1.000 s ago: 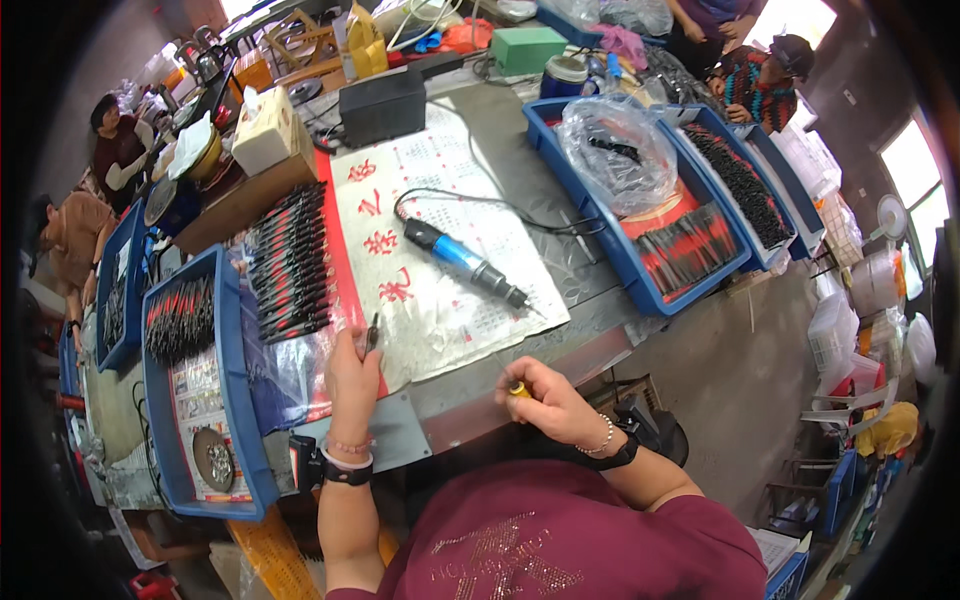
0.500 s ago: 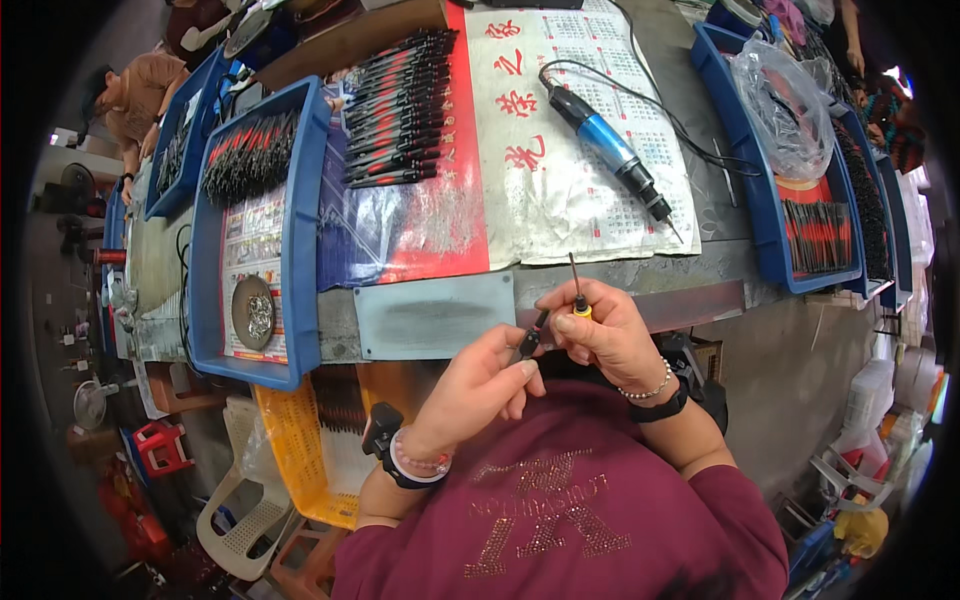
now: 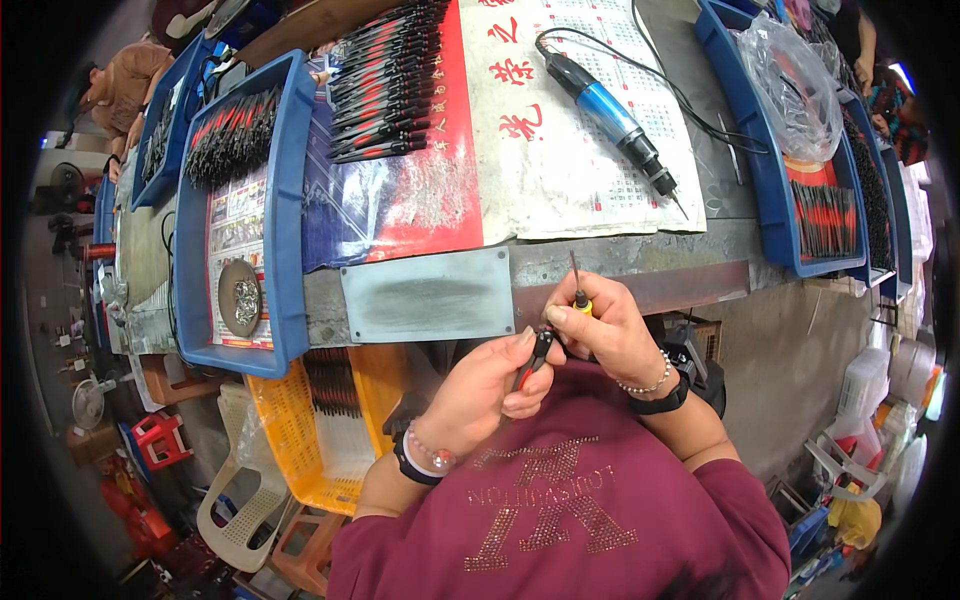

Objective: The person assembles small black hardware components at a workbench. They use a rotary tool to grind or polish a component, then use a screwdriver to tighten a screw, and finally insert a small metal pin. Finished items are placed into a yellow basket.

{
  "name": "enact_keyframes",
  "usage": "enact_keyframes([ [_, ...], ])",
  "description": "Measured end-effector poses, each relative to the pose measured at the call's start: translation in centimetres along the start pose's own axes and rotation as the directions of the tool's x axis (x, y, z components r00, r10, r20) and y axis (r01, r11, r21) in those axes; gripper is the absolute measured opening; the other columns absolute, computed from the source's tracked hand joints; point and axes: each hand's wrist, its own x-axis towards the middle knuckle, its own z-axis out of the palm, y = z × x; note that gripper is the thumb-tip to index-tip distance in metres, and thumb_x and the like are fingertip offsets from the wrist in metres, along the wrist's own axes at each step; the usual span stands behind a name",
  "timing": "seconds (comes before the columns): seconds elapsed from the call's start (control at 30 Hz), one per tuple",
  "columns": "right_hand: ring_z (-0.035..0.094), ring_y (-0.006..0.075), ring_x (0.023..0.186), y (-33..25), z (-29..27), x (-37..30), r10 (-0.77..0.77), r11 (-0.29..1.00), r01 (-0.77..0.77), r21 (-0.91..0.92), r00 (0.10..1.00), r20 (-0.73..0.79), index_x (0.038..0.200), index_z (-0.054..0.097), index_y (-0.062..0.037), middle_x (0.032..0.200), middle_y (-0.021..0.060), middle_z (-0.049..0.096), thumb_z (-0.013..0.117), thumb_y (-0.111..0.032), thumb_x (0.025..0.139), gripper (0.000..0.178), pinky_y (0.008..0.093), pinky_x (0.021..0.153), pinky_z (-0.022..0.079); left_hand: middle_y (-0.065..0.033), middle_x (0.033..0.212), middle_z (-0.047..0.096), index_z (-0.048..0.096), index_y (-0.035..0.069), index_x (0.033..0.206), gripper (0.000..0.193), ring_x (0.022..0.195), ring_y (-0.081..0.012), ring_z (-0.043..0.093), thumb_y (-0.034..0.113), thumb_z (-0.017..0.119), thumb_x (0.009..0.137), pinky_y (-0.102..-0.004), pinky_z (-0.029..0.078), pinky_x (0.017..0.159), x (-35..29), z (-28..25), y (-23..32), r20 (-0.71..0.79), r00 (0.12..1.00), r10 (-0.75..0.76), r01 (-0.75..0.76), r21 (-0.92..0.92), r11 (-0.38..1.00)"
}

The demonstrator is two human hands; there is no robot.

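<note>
My left hand [image 3: 478,388] is closed round a slim black-and-red handle-like piece [image 3: 530,366], its dark end pointing up toward my other hand. My right hand [image 3: 612,328] grips a small screwdriver [image 3: 583,302] with a yellow-and-black handle; its thin shaft points up and away from me. The right fingertips meet the black end of the piece, and what lies between them there is hidden. Both hands are in front of my chest, just off the table's near edge. Similar black-and-red pieces [image 3: 390,90] lie in a row on the table.
A blue electric screwdriver [image 3: 612,118] with a cable lies on a printed sheet [image 3: 520,190]. At left, a blue tray [image 3: 290,215] holds more pieces and a small dish of metal bits [image 3: 240,298]. Another blue tray [image 3: 775,225] stands right. A yellow crate [image 3: 285,430] sits below the table.
The piece in my left hand has turned, so its red part now points down toward me and its black end up. The right hand still grips the screwdriver. The view has shifted slightly.
</note>
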Motion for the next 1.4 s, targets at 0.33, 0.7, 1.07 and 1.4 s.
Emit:
enact_keyframes([
  [0.33,0.057,0.0041,0.057,1.0,0.8,0.2,-0.023,0.997,0.026,0.070,0.999,-0.047,0.092,0.059,-0.0029,0.074,0.0005,0.062,0.060,-0.015,0.096,0.013,0.0180,0.051,0.042,-0.0016,0.074,0.052,0.056,0.001,0.105,0.034,0.055,-0.0061,0.040,0.032,0.043,0.104,-0.0202,0.033,0.051,0.6,0.0,-0.4,-0.036,0.999,0.013,-0.013,0.002,1.000],
  [0.7,0.066,0.0185,0.070,0.0,0.7,-1.5,-0.269,0.868,0.203,-0.454,0.959,-0.085,0.117,0.052,-0.0004,0.084,0.0086,0.066,0.063,-0.012,0.091,0.030,0.0263,0.062,0.050,-0.0035,0.079,0.058,0.058,-0.002,0.114,0.032,0.060,-0.0074,0.048,0.026,0.045,0.103,-0.0205,0.039,0.056,0.5,-0.7,-0.4,-0.045,0.968,0.245,-0.235,0.169,0.957],
  [1.07,0.064,0.0329,0.090,-0.6,0.0,-5.0,-0.441,0.457,0.379,-0.805,0.882,0.165,0.116,0.055,0.0016,0.106,0.0181,0.060,0.067,0.005,0.078,0.040,0.0364,0.071,0.054,-0.0041,0.082,0.062,0.057,-0.002,0.121,0.027,0.059,-0.0051,0.051,0.015,0.049,0.101,-0.0180,0.041,0.053,1.1,-1.6,0.1,-0.162,0.929,0.333,-0.226,0.465,0.856],
  [1.4,0.063,0.0332,0.095,-0.9,-0.1,-5.6,-0.533,0.430,0.366,-0.825,0.841,0.096,0.115,0.057,0.0024,0.109,0.0186,0.059,0.067,0.007,0.077,0.040,0.0360,0.077,0.055,-0.0007,0.078,0.058,0.058,0.000,0.120,0.026,0.056,-0.0023,0.042,0.016,0.052,0.100,-0.0166,0.030,0.049,2.7,-0.7,0.6,-0.162,0.918,0.361,-0.253,0.461,0.851],
])
